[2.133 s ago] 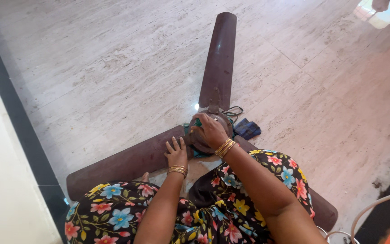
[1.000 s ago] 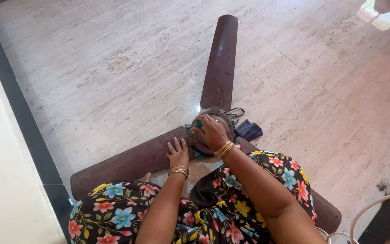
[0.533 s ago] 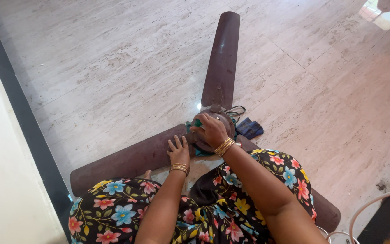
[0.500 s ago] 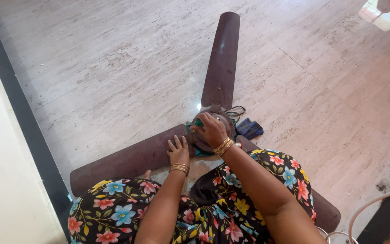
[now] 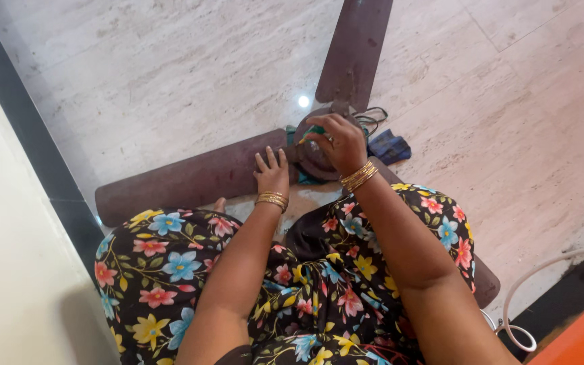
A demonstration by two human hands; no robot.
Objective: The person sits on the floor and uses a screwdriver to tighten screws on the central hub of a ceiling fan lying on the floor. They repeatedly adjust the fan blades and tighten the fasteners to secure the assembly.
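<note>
Compared with the earlier view, the camera now sits closer and lower over the work; both hands occupy the same places on the fan as before.

A brown ceiling fan (image 5: 319, 145) lies flat on the pale stone floor (image 5: 170, 74), directly in front of the seated person's knees. 3 blades are visible: 1 blade (image 5: 353, 47) runs up toward the top edge, 1 blade (image 5: 184, 182) runs out to the left, and 1 passes under the floral garment (image 5: 319, 270) and shows again at lower right.

The left hand (image 5: 272, 172) lies palm down on the inner end of the left-running blade, fingers spread and straight, gripping nothing. Gold bangles sit at its wrist.

The right hand (image 5: 339, 142) rests on top of the round motor hub (image 5: 312, 155), fingers curled down over it. A green item shows just beside the fingertips; whether the fingers pinch it cannot be told.

A dark blue cloth (image 5: 388, 145) lies on the floor touching the right of the hub, with a thin black wire (image 5: 372, 116) just above it. A white cable (image 5: 542, 284) loops at lower right.
</note>
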